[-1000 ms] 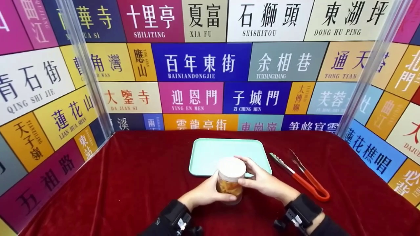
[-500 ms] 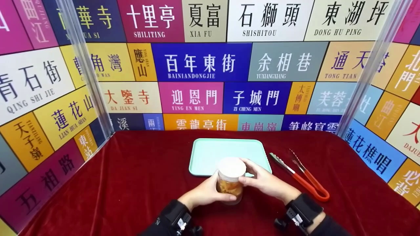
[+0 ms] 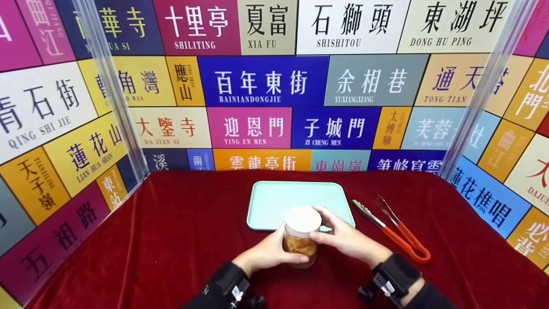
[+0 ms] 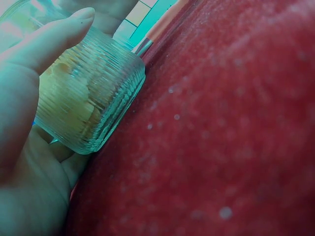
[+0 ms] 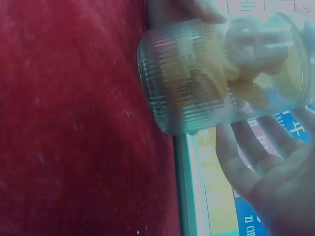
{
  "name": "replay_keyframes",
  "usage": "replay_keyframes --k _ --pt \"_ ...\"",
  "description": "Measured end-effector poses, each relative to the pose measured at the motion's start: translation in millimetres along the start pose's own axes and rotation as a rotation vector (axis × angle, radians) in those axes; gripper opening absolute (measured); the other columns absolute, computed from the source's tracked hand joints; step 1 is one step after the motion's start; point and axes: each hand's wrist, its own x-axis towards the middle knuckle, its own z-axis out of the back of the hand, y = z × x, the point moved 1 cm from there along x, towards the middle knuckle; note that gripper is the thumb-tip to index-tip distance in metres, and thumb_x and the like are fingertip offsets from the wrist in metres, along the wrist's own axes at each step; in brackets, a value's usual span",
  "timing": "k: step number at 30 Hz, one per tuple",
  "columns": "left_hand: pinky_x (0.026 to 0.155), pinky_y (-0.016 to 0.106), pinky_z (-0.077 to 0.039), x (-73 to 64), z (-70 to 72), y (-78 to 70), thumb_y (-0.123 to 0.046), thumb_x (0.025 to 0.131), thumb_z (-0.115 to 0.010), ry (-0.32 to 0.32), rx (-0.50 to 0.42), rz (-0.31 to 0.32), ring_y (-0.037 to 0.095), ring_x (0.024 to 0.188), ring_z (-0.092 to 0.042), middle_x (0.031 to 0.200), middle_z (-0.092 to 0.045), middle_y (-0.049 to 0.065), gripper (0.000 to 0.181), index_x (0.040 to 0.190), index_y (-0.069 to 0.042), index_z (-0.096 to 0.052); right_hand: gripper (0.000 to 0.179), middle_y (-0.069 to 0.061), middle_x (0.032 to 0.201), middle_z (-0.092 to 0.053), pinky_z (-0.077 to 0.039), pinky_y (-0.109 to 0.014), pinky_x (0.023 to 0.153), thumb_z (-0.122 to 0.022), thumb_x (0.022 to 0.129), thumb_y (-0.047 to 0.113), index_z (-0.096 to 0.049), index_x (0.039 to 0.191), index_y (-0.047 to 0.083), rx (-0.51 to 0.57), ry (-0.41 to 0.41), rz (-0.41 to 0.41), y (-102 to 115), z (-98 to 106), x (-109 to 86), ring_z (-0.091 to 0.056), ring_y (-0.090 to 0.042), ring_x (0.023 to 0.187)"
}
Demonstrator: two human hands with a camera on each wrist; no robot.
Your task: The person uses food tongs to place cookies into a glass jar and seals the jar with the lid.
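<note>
A clear ribbed jar (image 3: 300, 246) with a white lid (image 3: 303, 219) stands upright on the red cloth, in front of the tray. Yellow-brown food pieces (image 5: 209, 81) show through its wall. My left hand (image 3: 266, 252) grips the jar's body from the left, its thumb (image 4: 56, 37) across the front and other fingers behind. My right hand (image 3: 343, 234) holds the lid from the right, thumb at the front of the rim and fingers round the far side. The lid sits on the jar. In the right wrist view the right fingers (image 5: 236, 162) lie near the jar's lid end.
A mint-green tray (image 3: 270, 197) lies just behind the jar. Metal tongs with red handles (image 3: 401, 234) lie spread at the right of the tray. Red velvet cloth (image 3: 180, 223) covers the table. Panels with printed place names (image 3: 261, 81) enclose the back and sides.
My right fingers have shifted slightly round the lid, and the wrist has turned a little. My left hand and the jar stay in place.
</note>
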Motion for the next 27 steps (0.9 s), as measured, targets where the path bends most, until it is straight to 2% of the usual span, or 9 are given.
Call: replay_keyframes --k 5,13,21,27 --pt "0.112 0.031 -0.046 -0.1 -0.3 -0.4 -0.016 0.086 -0.09 0.002 0.001 -0.002 0.014 0.125 -0.062 0.141 -0.059 -0.001 0.084 0.154 -0.014 -0.041 0.068 -0.015 0.15 -0.055 -0.051 -0.039 0.106 -0.075 0.102 0.024 -0.038 0.156 0.007 -0.042 -0.057 -0.014 3 -5 1.0 -0.052 -0.035 0.137" --pt "0.112 0.031 -0.046 -0.2 -0.1 -1.9 -0.018 0.087 -0.09 0.01 0.007 -0.01 0.014 0.127 -0.061 0.143 -0.057 -0.002 0.086 0.156 -0.016 -0.039 0.075 -0.02 0.151 -0.054 -0.05 -0.05 0.107 -0.083 0.095 0.029 -0.037 0.148 0.002 -0.062 -0.163 -0.06 8 -14 0.8 -0.051 -0.041 0.141" --pt "0.113 0.03 -0.045 0.6 0.4 -2.0 -0.016 0.087 -0.089 0.022 0.001 -0.025 0.013 0.127 -0.061 0.143 -0.057 -0.002 0.085 0.156 -0.016 -0.039 0.075 -0.02 0.15 -0.054 -0.05 -0.048 0.107 -0.083 0.095 0.028 -0.038 0.149 0.002 -0.068 -0.169 -0.054 9 -15 0.8 -0.051 -0.041 0.141" --pt "0.114 0.03 -0.044 1.1 0.3 -1.1 -0.016 0.087 -0.089 0.022 0.008 -0.032 0.013 0.128 -0.061 0.143 -0.057 -0.002 0.085 0.156 -0.014 -0.039 0.076 -0.02 0.151 -0.053 -0.05 -0.047 0.107 -0.083 0.095 0.028 -0.038 0.15 0.002 -0.052 -0.146 -0.05 6 -12 0.6 -0.05 -0.04 0.142"
